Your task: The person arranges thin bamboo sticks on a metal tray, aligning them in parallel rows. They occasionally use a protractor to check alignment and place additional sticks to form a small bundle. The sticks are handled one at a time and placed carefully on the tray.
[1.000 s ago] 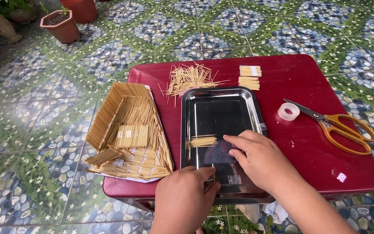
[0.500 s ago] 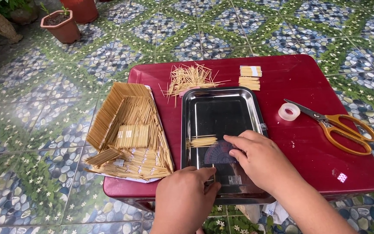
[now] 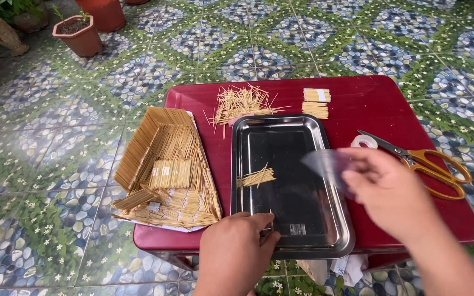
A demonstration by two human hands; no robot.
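right hand [image 3: 390, 192] lifts off the steel tray [image 3: 281, 129], now blurred above its right edge, holding clear tape [image 3: 327, 163].

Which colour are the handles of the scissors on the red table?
The handles of the scissors are orange-yellow, seen in the head view.
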